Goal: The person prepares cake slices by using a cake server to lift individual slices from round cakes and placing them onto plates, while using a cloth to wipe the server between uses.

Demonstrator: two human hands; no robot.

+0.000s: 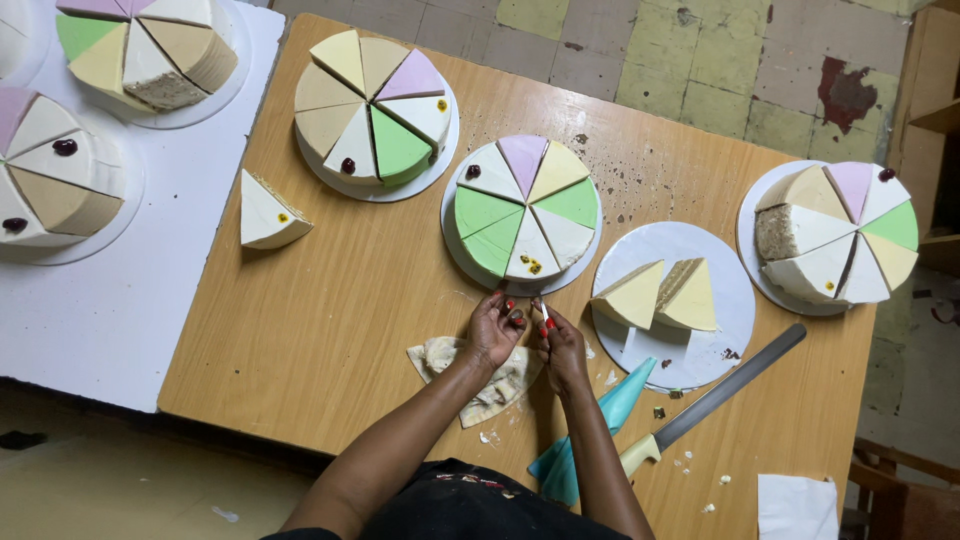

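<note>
While both hands sit close together at the near edge of the middle cake (522,208), I see the left hand (495,330) curled, its fingertips bent down just below the cake's white board (452,245). It seems to pinch something tiny, but I cannot tell what. The right hand (560,340) is closed on a small white sliver (544,311), too small for me to identify, held upright between thumb and fingers. The two hands nearly touch.

Straight ahead of the fingertips lies the middle cake, cut into wedges of green, white, yellow and lilac, with its nearest white wedge just beyond the left hand. Under the left wrist lies a crumpled beige cloth (480,375) on the wooden table (330,330).

To the right of the right hand sits a white round board (675,345) bearing two yellow wedges (660,295). Beside the right forearm, on its outer side, lies a teal piping bag (600,425), and further out a long knife (720,390) with a pale handle rests at a slant.

Further ahead and to the left of the left hand is another sliced cake (375,105), with a single white wedge (268,215) lying alone on the table. Far to the right stands a cake with a gap in it (840,230).
</note>
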